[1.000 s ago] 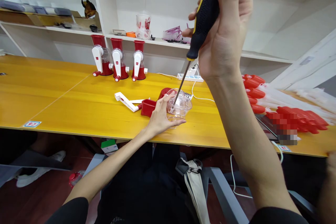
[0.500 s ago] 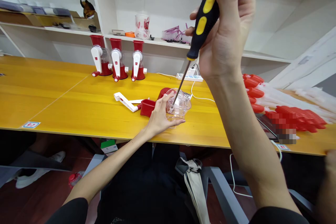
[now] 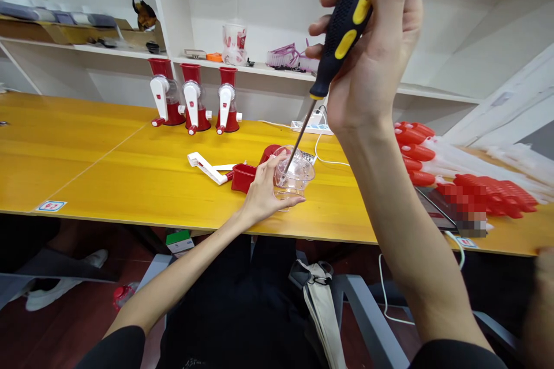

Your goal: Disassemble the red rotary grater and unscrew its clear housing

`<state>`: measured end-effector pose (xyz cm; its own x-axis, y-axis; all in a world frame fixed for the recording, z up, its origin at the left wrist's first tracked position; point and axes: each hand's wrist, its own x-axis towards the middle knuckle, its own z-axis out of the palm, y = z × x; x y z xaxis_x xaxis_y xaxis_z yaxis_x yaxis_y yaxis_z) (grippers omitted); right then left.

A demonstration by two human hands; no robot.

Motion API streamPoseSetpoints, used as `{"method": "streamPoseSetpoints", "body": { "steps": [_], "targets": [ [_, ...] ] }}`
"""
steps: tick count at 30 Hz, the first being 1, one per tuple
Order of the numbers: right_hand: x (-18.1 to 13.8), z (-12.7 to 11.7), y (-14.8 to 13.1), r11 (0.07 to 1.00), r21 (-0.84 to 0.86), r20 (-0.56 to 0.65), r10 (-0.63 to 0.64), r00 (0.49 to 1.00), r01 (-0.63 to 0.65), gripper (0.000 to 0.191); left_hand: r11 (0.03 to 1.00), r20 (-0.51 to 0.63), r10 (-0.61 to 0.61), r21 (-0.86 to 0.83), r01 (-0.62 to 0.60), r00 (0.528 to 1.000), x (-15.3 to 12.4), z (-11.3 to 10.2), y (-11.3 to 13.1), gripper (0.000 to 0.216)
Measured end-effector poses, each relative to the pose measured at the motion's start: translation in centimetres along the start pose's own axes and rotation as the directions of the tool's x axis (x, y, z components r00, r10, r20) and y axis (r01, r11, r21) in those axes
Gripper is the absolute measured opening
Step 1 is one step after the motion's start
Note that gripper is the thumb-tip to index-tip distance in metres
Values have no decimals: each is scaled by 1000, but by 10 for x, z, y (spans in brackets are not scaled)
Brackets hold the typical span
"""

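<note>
In my right hand [image 3: 372, 52] is a screwdriver [image 3: 340, 40] with a black and yellow handle, raised high and slanting down to the left. Its tip reaches inside a clear plastic housing [image 3: 298, 172] on the table. My left hand [image 3: 266, 189] grips that housing from its left side, fingers behind and thumb in front. What the tip touches is too small to make out. Just left of my left hand lies a red hopper-like part [image 3: 243, 177], with a white crank handle [image 3: 208, 168] beyond it. Another red part [image 3: 270, 153] sits behind the housing.
Three assembled red and white rotary graters [image 3: 197, 98] stand at the back of the yellow table [image 3: 108, 184]. A white power strip [image 3: 314, 125] and cable lie behind the housing. Red-handled items [image 3: 485, 193] are piled at the right. A person's blurred arm [image 3: 539, 305] shows at far right.
The screwdriver handle has turned in my right hand, and the fingers have shifted and loosened around it. My left hand and the clear housing have stayed in place.
</note>
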<state>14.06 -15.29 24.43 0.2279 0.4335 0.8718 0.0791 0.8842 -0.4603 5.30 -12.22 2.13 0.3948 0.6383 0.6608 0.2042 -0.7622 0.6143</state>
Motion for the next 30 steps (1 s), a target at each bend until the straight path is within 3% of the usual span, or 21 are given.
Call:
{"method": "streamPoseSetpoints", "body": {
  "steps": [5, 9, 13, 19, 27, 30],
  "targets": [
    [0, 1, 0, 1000, -7, 49, 6, 999, -6, 24, 1000, 4, -17, -7, 17, 1000, 0, 0, 1, 104],
    [-3, 5, 1, 998, -12, 19, -55, 998, 55, 25, 1000, 0, -28, -12, 28, 1000, -1, 1, 1, 103],
    [-4, 4, 1, 999, -45, 27, -21, 999, 22, 28, 1000, -5, -28, -9, 28, 1000, -1, 2, 0, 104],
    [-5, 2, 1, 998, 53, 30, -28, 999, 26, 22, 1000, 1, -15, -9, 15, 1000, 0, 1, 0, 103],
    [0, -1, 4, 996, -51, 5, -70, 998, 70, 21, 1000, -3, -11, 0, 11, 1000, -1, 3, -3, 105],
    [0, -3, 6, 996, -83, 3, -33, 999, 33, 22, 1000, -4, -17, -2, 17, 1000, -1, 3, -3, 105]
  ]
}}
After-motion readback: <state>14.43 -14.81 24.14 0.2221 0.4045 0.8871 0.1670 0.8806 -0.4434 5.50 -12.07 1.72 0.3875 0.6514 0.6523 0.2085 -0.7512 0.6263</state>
